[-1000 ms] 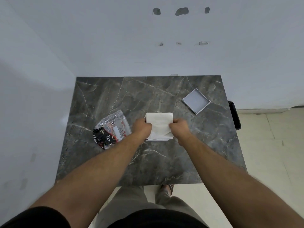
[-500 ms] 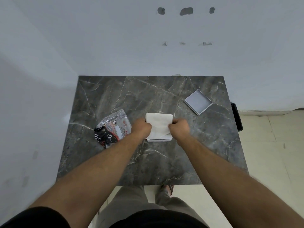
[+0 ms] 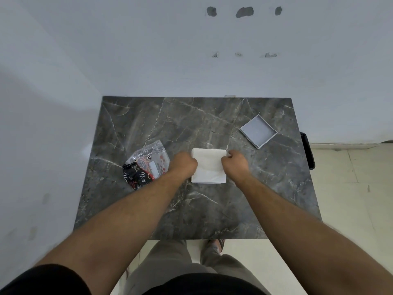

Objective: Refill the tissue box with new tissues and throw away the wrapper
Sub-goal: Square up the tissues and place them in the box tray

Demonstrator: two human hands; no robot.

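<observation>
Left hand (image 3: 184, 165) and right hand (image 3: 233, 165) curled, pinching sides of soft white tissues (image 3: 208, 165), seemingly inside box. Crinkly plastic wrapper (image 3: 145, 165) left; square grey lid (image 3: 258, 131) on veined marble table (image 3: 170, 124).

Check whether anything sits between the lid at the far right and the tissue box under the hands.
Nothing visible does. The lid lies alone at the table's far right, with bare marble between it and the tissue box. The wrapper lies on the other side, beyond the left hand. The right hand is at the box's right edge.

Bare forearms, black short sleeves (image 3: 49, 279), olive trousers (image 3: 170, 260), sandal (image 3: 219, 244).
</observation>
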